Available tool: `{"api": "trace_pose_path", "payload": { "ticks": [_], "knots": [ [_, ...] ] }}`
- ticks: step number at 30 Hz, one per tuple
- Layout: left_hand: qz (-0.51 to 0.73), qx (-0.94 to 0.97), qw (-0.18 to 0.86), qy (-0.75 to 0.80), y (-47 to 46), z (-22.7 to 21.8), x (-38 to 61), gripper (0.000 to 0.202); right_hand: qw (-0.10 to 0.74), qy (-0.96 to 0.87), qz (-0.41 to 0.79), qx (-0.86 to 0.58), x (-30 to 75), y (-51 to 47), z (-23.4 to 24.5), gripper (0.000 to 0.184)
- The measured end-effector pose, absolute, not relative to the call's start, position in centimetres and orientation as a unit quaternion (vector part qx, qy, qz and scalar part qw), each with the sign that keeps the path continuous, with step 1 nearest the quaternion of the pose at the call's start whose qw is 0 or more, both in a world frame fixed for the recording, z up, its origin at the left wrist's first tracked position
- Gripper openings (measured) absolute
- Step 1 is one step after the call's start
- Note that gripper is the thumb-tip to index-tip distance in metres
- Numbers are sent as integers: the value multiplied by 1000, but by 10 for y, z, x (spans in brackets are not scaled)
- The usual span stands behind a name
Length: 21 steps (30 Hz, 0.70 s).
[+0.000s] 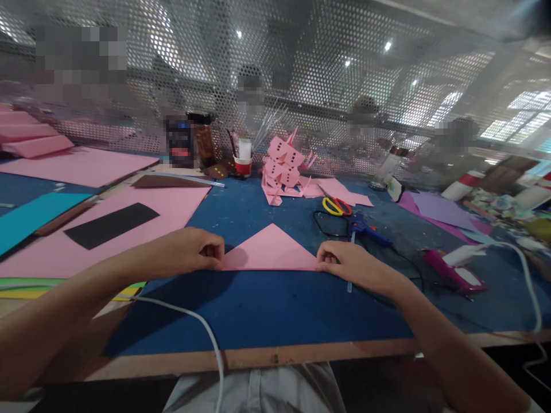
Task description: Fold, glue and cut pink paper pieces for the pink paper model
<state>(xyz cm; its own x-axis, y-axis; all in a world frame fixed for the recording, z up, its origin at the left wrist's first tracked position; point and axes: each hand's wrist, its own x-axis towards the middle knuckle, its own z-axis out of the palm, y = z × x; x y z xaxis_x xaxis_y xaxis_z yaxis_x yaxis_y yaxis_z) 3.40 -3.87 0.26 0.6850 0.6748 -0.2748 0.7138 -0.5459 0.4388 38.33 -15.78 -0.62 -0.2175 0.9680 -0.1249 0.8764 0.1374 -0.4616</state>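
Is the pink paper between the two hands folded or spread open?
Apparently folded: the pink paper forms a triangle with a long straight lower edge, the left hand and right hand at its ends.

I see one pink paper triangle lying on the blue bench, apex pointing away, its long straight edge on the near side. It looks folded, but with both side corners hidden I can't make out the layers.

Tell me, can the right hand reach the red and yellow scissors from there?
Probably yes: the scissors lie just beyond the right hand, and the nearby blue glue gun doesn't cover them. The hand would first need to release the pink paper triangle.
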Motion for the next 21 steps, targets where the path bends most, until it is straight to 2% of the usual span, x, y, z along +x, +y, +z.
{"api": "trace_pose_path", "payload": {
  "ticks": [21],
  "knots": [
    [-47,872,289,392,-38,8,34,22,89,-749,212,-621,379,-157,-3,15]
  ]
}}
